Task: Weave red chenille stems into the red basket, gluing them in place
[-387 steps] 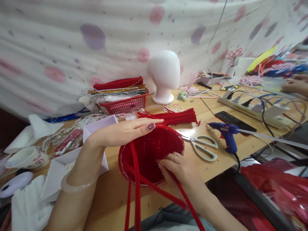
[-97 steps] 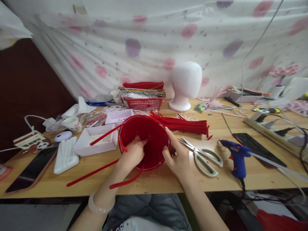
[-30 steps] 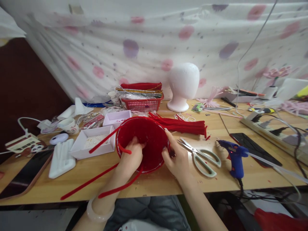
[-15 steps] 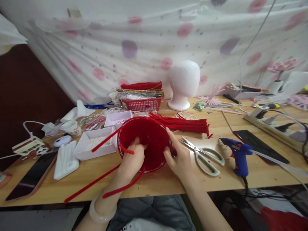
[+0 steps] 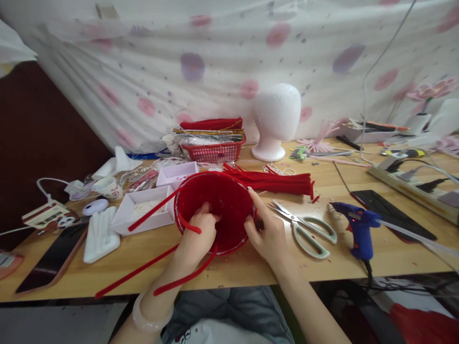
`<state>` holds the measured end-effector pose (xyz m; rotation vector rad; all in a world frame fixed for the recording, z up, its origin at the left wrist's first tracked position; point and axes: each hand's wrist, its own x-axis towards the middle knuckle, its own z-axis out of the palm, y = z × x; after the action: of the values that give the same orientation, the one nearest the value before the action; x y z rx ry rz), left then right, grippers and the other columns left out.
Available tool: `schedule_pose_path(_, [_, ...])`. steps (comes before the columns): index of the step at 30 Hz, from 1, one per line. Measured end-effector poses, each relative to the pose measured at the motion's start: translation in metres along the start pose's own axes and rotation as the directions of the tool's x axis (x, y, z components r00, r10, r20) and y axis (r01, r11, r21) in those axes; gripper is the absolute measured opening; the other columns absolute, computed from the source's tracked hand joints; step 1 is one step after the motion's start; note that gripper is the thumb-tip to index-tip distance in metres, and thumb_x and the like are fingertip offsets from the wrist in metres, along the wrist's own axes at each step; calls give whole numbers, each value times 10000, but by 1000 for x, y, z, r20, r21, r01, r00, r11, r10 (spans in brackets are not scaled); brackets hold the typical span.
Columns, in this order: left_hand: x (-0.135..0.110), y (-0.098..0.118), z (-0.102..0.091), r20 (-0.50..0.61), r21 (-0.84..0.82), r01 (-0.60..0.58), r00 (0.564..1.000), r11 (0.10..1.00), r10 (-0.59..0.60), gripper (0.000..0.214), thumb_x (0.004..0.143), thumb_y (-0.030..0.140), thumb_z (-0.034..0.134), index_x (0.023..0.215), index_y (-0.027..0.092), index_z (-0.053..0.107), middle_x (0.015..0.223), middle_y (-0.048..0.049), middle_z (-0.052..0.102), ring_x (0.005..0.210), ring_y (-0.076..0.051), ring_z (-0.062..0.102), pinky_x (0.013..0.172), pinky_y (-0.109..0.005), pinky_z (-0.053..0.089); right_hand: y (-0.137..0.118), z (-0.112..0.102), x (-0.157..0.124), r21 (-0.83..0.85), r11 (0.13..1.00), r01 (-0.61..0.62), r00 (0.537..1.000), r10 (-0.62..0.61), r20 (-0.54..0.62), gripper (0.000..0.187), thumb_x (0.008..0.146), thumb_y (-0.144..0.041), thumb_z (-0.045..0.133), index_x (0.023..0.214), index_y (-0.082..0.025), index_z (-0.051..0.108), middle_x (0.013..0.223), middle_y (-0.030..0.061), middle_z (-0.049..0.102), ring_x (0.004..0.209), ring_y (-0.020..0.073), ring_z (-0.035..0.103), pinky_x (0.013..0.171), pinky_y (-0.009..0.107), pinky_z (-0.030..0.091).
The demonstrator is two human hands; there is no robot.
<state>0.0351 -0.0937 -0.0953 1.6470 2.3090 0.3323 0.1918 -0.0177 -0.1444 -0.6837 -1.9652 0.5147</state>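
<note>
At a crowded wooden table (image 5: 247,274), a person works on a deep red bowl-shaped piece (image 5: 234,205) that sits near the front edge, its mouth turned up toward the wearer. The right hand (image 5: 267,229) pinches the right side of the rim, thumb within and forefinger along the outside; the left hand (image 5: 199,229) reaches inside, fingers curled against the inner wall, though whether they hold anything cannot be told. A slip of the right hand's pinch could let the piece turn under the left hand's pressure, and too hard a push might dent the wall. Loose red fuzzy strips (image 5: 131,273) trail around the left wrist, where a snag could tug the work askew. One strip's end crosses an open white box (image 5: 152,223) of small pale beads (image 5: 141,209); a sudden pull might scatter them. To the right, scissors (image 5: 294,219) lie with blades parted, pointing toward the right hand and close enough to nick it in a careless sweep. Farther out, a blue glue gun (image 5: 360,227) shows a red light, suggesting a burn risk if its nozzle is hot.
</note>
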Motion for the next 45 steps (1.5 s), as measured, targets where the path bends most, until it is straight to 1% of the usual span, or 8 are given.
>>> schedule_pose_path(6, [-1, 1, 0, -4, 12, 1, 1000, 1000, -1, 536, 802, -32, 390, 1100, 219, 758, 1267, -97, 619, 1195, -221, 586, 1103, -342, 407, -1, -1, 1, 2, 1000, 0, 1000, 0, 10, 633, 850, -171, 508, 1476, -224, 429, 603, -55, 561, 471, 107, 419, 493, 218, 411])
schedule_pose_path(18, [4, -6, 3, -21, 22, 31, 999, 999, -30, 544, 763, -43, 389, 1067, 201, 768, 1273, -88, 649, 1105, -215, 650, 1084, -354, 434, 0, 2, -1, 1, 1000, 19, 1000, -19, 9, 621, 851, -168, 507, 1468, -202, 436, 562, -63, 548, 445, 104, 404, 478, 218, 399])
schedule_pose_path(24, [1, -9, 1, -31, -5, 11, 999, 1000, -11, 540, 751, -42, 403, 1062, 204, 770, 1270, -73, 662, 1212, -213, 601, 1136, -344, 385, -1, 1, -1, 4, 999, 41, 999, -41, -2, 630, 849, -147, 512, 1470, -203, 429, 572, -71, 533, 449, 96, 399, 473, 208, 385])
schedule_pose_path(29, [0, -9, 1, -31, -32, 7, 999, 999, -8, 555, 735, -45, 402, 1039, 230, 777, 1240, -36, 683, 1155, -195, 633, 1116, -331, 420, -1, 1, -1, 15, 998, 53, 999, -53, 10, 634, 858, -143, 517, 1479, -210, 415, 598, -66, 543, 463, 95, 420, 485, 205, 395])
schedule_pose_path(32, [0, -9, 1, -22, -39, 13, 1000, 999, -14, 554, 731, -42, 403, 1036, 228, 778, 1284, -31, 664, 1143, -208, 641, 1109, -352, 433, -1, 2, -1, 13, 998, 59, 998, -59, 4, 632, 864, -143, 516, 1483, -215, 410, 602, -68, 547, 448, 88, 419, 478, 203, 395])
schedule_pose_path(36, [0, -12, 1, -16, -64, 2, 1000, 998, -3, 564, 722, -44, 397, 1023, 236, 782, 1347, -20, 626, 1220, -222, 597, 1134, -371, 407, -3, 2, -2, 2, 997, 72, 997, -72, -4, 611, 867, -146, 513, 1468, -214, 431, 591, -69, 535, 431, 86, 418, 459, 201, 395])
schedule_pose_path(41, [3, -17, 5, -25, -79, -30, 999, 996, 28, 537, 716, -57, 401, 976, 199, 796, 1323, -62, 641, 1242, -227, 575, 1145, -358, 393, -7, 0, -1, -14, 992, 123, 992, -123, -35, 621, 859, -126, 514, 1465, -237, 434, 577, -72, 546, 402, 78, 423, 438, 193, 399])
schedule_pose_path(45, [5, -18, 5, -24, -64, -21, 1000, 998, 20, 523, 724, -63, 412, 959, 200, 798, 1303, -54, 654, 1230, -231, 587, 1152, -371, 395, -10, -1, 1, -40, 985, 167, 983, -170, -72, 647, 844, -95, 514, 1466, -252, 431, 538, -85, 547, 374, 76, 416, 430, 189, 409])
